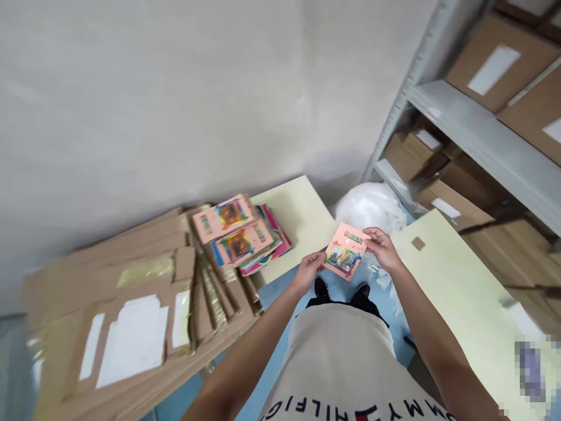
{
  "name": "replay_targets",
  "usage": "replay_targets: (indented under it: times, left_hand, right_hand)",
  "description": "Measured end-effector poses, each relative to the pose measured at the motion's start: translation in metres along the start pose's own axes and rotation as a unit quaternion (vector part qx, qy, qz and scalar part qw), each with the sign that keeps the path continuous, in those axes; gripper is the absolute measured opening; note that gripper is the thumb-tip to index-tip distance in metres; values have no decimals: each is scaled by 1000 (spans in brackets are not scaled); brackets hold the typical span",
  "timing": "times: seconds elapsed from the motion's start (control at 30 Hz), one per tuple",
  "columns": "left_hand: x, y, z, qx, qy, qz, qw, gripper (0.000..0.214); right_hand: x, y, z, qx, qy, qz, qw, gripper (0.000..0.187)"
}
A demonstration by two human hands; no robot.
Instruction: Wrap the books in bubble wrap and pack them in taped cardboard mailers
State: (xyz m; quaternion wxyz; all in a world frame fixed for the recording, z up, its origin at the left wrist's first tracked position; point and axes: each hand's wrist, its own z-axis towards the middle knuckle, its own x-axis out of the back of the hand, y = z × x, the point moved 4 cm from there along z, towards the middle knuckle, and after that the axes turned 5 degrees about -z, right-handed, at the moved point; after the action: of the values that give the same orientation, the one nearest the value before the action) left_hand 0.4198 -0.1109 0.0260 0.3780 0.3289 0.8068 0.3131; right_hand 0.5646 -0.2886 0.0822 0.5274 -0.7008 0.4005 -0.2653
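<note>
A thin pink booklet with a colourful picture on its cover is held up in front of my body, above the floor. My left hand pinches its lower left edge. At its upper right corner, my right hand grips it with the thumb and fingers. To the left, stacks of similar booklets lie on a pale tabletop, pink covers on top and other colours below.
Flattened cardboard boxes are piled at the left. A second pale table stands at the right, bearing a small brown piece. Behind it, a metal shelf holds cardboard boxes. A white plastic bundle sits between the tables.
</note>
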Motion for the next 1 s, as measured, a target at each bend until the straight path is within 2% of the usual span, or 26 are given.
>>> replay_targets:
  times: [0.1, 0.2, 0.43, 0.57, 0.8, 0.9, 1.0]
  left_hand:
    - [-48, -9, 14, 6, -92, 67, 993, 46]
    - [-98, -23, 21, 20, -151, 127, 980, 46]
    - [-213, -72, 18, 49, -231, 202, 951, 43]
    - [-266, -100, 15, 85, -241, 188, 948, 44]
    - [-341, -138, 9, 174, -253, 154, 939, 55]
    - [-359, -146, 9, 200, -250, 156, 934, 58]
    - [-366, -151, 15, 216, -234, 153, 935, 60]
  right_hand:
    - [55, 6, -30, 6, 69, 11, 998, 39]
    - [107, 16, -63, 4, 133, 37, 990, 42]
    - [214, 31, -132, 5, 246, 87, 965, 45]
    - [265, 36, -160, -7, 309, 136, 941, 48]
    - [330, 38, -206, -25, 416, 179, 891, 53]
    - [347, 45, -218, -37, 451, 183, 873, 55]
    - [356, 52, -222, -27, 466, 183, 865, 51]
